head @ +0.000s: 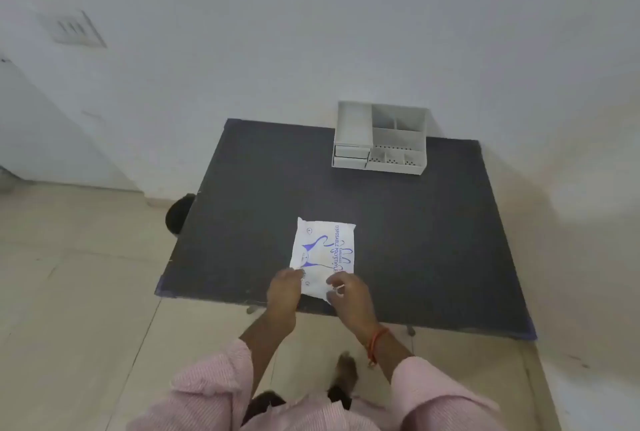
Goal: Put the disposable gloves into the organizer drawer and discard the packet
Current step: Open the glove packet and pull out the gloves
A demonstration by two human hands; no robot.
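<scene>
Nearest the camera, two pink striped sleeves [214, 392] fill the bottom of the view, with part of a foot [347, 366] showing on the tiled floor [69, 292] between them. The right wrist carries an orange thread band [375, 344].

Both hands meet at the near end of the white glove packet [323, 250], which lies flat on the dark table [415, 240] close to its front edge. The left hand [284, 288] has its fingertips closed on the packet's near left corner. The right hand [348, 292] pinches the near right edge between thumb and fingers, and that edge looks slightly lifted or torn, though motion blur makes this hard to confirm. The hands cover the packet's near end, so the blue print reads only in part: "DISPOSABLE POLYETHYLE", cut off. Whether the packet is open cannot be told.

At the table's far edge, well apart from the packet, stands the white organizer [379, 138], against the wall [311, 32]. Two closed drawers [350, 157] sit at its lower left; open compartments fill the rest. Their contents cannot be made out.

A dark round object [178, 214] is half hidden behind the table's left edge. On the far left wall a blurred switch plate [72, 28] is barely legible.
</scene>
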